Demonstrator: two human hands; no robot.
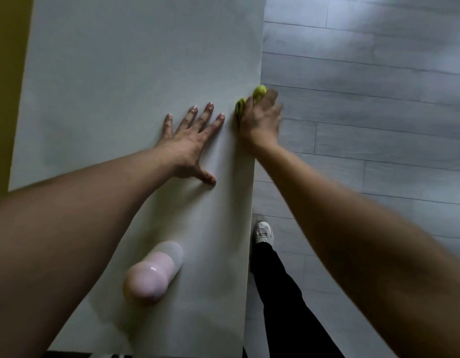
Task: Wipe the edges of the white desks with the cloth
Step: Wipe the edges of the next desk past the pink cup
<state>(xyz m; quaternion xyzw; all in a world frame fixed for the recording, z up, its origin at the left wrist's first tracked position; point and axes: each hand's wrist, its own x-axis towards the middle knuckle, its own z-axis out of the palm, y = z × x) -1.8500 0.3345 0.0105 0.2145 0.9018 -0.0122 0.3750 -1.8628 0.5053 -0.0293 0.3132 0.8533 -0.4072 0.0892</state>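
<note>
The person's left hand (189, 143) lies flat on the white desk (120, 73), fingers spread and straight, thumb out toward the near end, not far from the desk's right edge. The right hand (261, 120), blurred, is curled around a yellow-green cloth (245, 103) and holds it against the desk's right edge, the cloth bunched over the rim and showing past the fingers. A pink bottle with a translucent cap (152, 273) stands on the desk nearer the near edge, well apart from both hands. Beside the right edge, a leg in black trousers (280, 293) and a white shoe (263, 232) stand on the grey plank floor (378, 99).
</note>
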